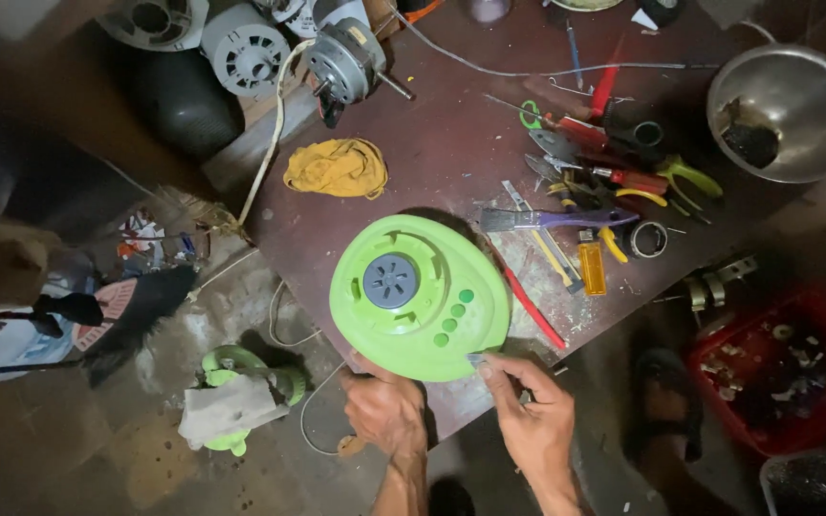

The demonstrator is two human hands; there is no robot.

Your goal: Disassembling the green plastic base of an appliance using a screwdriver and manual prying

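Hands work low in the frame's centre: left hand grips the green fan base from beneath, steadying it on the table edge; right hand pinches a small tool against its rim.

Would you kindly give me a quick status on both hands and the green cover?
Left hand grips green cover at near rim. Right hand pinches small tool at its edge. Red screwdriver lies alongside.
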